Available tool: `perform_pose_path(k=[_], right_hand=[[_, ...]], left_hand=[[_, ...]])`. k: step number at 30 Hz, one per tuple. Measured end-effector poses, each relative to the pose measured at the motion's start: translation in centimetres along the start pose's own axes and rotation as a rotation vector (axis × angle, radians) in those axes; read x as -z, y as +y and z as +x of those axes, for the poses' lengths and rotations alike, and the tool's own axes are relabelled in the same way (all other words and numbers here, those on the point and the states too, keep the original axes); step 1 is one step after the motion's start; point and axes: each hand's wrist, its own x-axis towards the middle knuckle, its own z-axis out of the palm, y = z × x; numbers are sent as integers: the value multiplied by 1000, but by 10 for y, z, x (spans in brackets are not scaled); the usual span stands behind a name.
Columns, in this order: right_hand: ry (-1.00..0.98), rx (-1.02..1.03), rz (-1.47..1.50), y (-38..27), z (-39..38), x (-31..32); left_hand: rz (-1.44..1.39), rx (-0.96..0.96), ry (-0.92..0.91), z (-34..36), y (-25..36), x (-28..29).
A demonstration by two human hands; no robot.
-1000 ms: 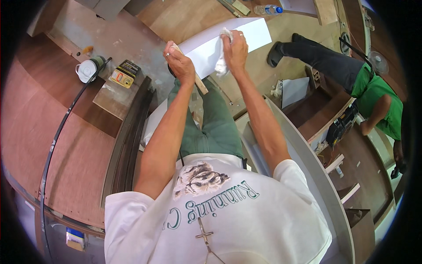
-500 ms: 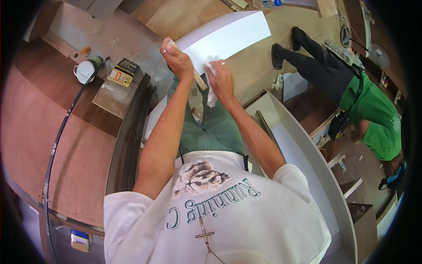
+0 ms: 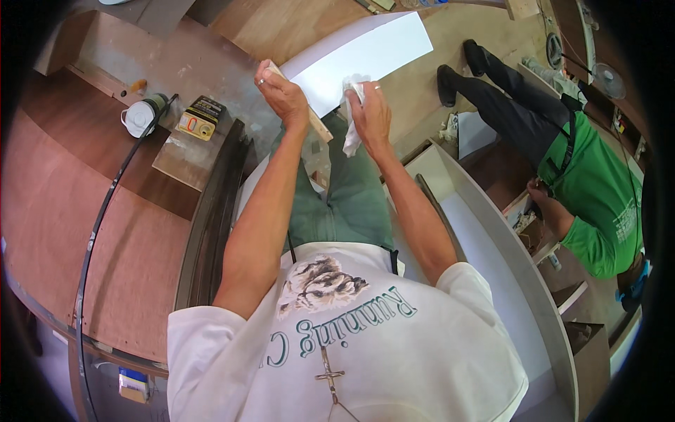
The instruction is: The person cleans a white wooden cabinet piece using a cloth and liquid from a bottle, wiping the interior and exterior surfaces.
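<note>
My left hand is closed around the near end of a long white board, whose narrow wood-coloured end shows below the fingers. The board stretches away from me toward the far right, its white face up. In my right hand is a crumpled white cloth, bunched between fingers and thumb. That hand is just right of the board's near part; whether the cloth touches the face cannot be made out.
At left, a white-lidded can and a yellow-and-black tin stand near a black hose. A white-lined open cabinet box lies close on my right. Beyond it a person in a green shirt bends over.
My right hand and the cloth have moved right, away from my left hand. My left hand keeps its grip on the board. The other person's arm has shifted inward toward their waist.
</note>
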Motion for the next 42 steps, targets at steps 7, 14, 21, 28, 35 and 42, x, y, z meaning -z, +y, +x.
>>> perform_pose_path(k=[7,14,21,28,35,42], right_hand=[[-25,88,58,-12,-21,-11],[-28,126,76,6,-18,-7],[-516,-166,468,44,-17,34],[-744,-417,1172,54,17,51],[-543,-282,939,56,21,36],[-413,-391,898,80,45,89]], left_hand=[[49,-15,0,4,-5,0],[64,1,-17,1,1,-1],[60,31,-25,-3,-3,0],[161,-50,-42,2,-11,0],[93,6,-54,0,-5,-1],[68,69,-70,0,-4,1]])
